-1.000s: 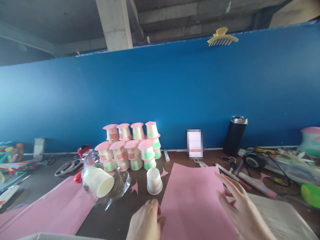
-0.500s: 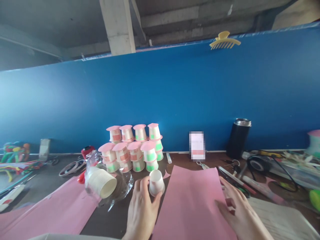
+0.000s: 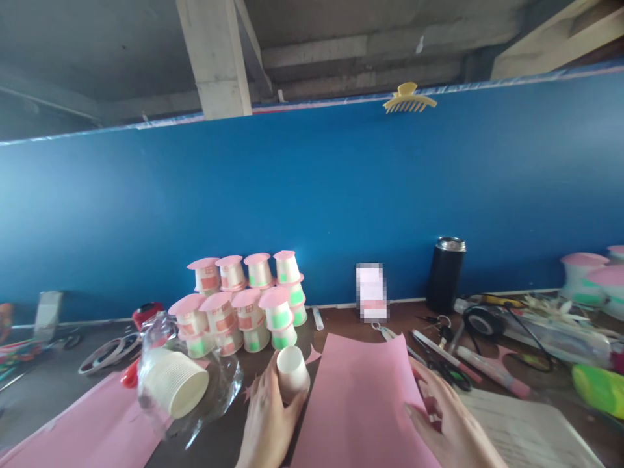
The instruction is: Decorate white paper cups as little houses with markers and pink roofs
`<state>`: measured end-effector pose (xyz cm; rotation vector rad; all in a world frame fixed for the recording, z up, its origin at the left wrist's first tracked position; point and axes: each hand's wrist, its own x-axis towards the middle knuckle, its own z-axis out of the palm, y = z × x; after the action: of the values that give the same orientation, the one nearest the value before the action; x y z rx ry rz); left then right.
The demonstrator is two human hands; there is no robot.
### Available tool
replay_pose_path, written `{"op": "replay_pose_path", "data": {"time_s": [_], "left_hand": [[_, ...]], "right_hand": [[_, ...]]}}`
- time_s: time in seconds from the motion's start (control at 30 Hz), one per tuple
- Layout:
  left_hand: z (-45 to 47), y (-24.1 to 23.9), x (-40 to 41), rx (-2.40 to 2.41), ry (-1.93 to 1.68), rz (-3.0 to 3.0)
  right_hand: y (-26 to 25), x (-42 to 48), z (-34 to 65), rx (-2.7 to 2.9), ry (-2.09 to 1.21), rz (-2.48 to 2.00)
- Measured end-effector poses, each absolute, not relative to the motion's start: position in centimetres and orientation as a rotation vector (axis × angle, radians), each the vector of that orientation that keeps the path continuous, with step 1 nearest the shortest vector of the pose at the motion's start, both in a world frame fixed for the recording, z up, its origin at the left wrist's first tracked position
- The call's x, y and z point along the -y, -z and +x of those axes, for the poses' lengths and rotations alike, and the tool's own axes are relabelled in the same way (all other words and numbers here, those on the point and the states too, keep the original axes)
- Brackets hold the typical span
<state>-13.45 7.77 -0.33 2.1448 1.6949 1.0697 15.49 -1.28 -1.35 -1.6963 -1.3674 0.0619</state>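
Observation:
A white paper cup (image 3: 292, 372) stands upside down on the dark table, left of a pink sheet of paper (image 3: 358, 403). My left hand (image 3: 269, 413) is closed around the cup's lower part, thumb on the near side and fingers on the left. At the sheet's right edge, my right hand (image 3: 441, 413) pinches the paper, its thumb on top and the fingers partly hidden. The paper bows up slightly there. Behind the cup, stacked paper cups (image 3: 247, 318) with pink paper discs carry red and green patches.
A nested stack of cups (image 3: 178, 383) lies in clear plastic over another pink sheet (image 3: 92, 429) at left. Scissors (image 3: 451, 374), pens, a black flask (image 3: 445, 276) and a white sheet (image 3: 526, 422) are at right. A blue partition (image 3: 312, 188) stands behind.
My view has turned somewhat right, so everything appears shifted left and a little lower. Both hands keep their holds on the paper cup and the pink sheet.

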Motion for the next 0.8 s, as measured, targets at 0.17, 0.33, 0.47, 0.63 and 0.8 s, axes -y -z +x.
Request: {"op": "replay_pose_path", "data": {"time_s": [0.17,0.33,0.47,0.63,0.8], "left_hand": [[-13.6,0.7,-7.8,-1.737,-1.075,2.194],[-13.4,0.9,-7.4,-1.723,-1.168,2.262],[-13.4,0.9,-7.2,-1.741,-1.148,2.278],[-13.5,0.7,-7.0,-1.736,-1.11,2.29],[-13.0,0.2,-6.5,-1.684,-1.289,2.3]], "right_hand": [[2.3,0.9,16.4,1.44,-0.084,-1.692],[2.2,0.5,17.2,1.447,-0.222,-1.668],[1.5,0.6,16.8,1.447,-0.255,-1.667],[0.5,1.2,16.4,1.423,-0.237,-1.652],[-1.9,1.5,17.8,1.219,-0.008,-1.645]]}}
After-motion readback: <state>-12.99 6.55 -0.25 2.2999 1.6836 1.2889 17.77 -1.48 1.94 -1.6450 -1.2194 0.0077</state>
